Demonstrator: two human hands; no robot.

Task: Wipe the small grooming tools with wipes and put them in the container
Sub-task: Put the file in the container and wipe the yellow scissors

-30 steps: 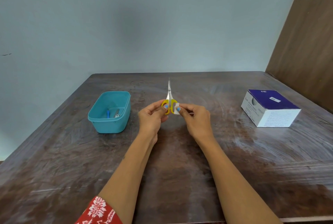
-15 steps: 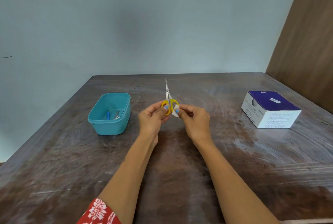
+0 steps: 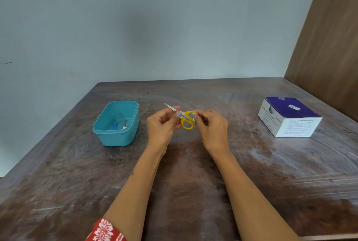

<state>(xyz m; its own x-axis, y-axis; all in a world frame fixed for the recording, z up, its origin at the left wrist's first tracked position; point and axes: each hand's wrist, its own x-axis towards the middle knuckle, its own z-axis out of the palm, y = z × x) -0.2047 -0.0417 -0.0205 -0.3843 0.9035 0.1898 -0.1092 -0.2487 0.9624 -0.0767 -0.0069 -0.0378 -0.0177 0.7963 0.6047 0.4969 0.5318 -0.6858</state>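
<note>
Two hands met over the middle of the surface [image 3: 193, 192], and between them the small yellow-handled scissors [image 3: 186, 119] had swung since half a second before: the blades, then pointing straight up toward twelve o'clock, now lay tilted toward ten o'clock, tip aimed at the teal container [image 3: 116, 136]. The left hand [image 3: 161, 127] had shifted from the handle to pinch the steel blades near the pivot, while the right hand [image 3: 212, 130] had its fingers curled at the yellow loops, pressing what looked like a scrap of white wipe [image 3: 194, 115] against them; the wipe was mostly hidden. That turn suggested the wiping had moved onto the handles and the scissors would soon be ready to drop in. The blades were thin, pointed and shiny; the loops were smooth rounded plastic. The container, at nine o'clock from the hands, was a rounded rectangular plastic tub already holding a blue-handled tool [image 3: 115, 125] and a metal one [image 3: 125, 124]. A purple-and-white cardboard box [image 3: 288, 116] sat at three o'clock. The dark wood surface showed swirled, streaky smears.
</note>
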